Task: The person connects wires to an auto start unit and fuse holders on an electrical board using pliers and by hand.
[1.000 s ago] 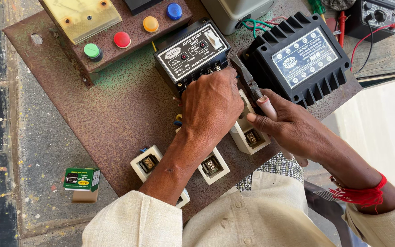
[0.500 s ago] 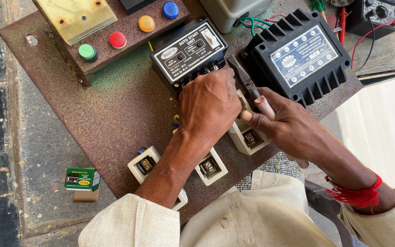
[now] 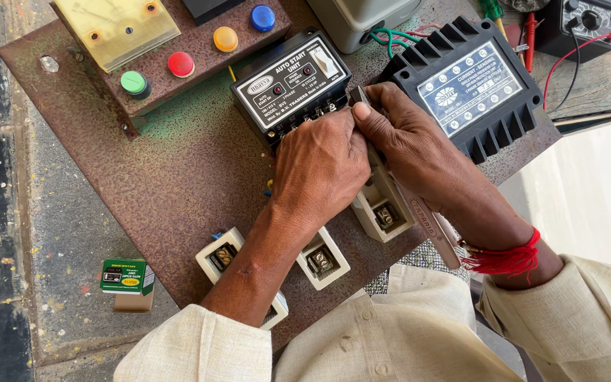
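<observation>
My left hand [image 3: 319, 170] lies knuckles-up against the lower edge of a black control unit [image 3: 291, 78] with a white label. Its fingers curl under, so whatever they hold is hidden. My right hand [image 3: 408, 138] grips a flat grey-handled tool [image 3: 429, 226]. The tool's tip sits at the unit's lower right corner, touching my left fingers, and its handle runs down along my wrist. Both hands work over a rusty metal panel [image 3: 171, 177].
A finned black unit [image 3: 475, 88] sits right of my hands. White fuse holders [image 3: 224, 255] [image 3: 323, 260] [image 3: 383, 212] line the panel's near edge. Green [image 3: 134, 83], red [image 3: 180, 64], yellow [image 3: 225, 39] and blue [image 3: 262, 18] buttons are at the top. A green box [image 3: 127, 276] lies on the floor, and a multimeter [image 3: 581, 21] is at the far right.
My right hand has moved up and left with the tool, from beside the fuse holder to the control unit's lower right corner. My left hand stays in place.
</observation>
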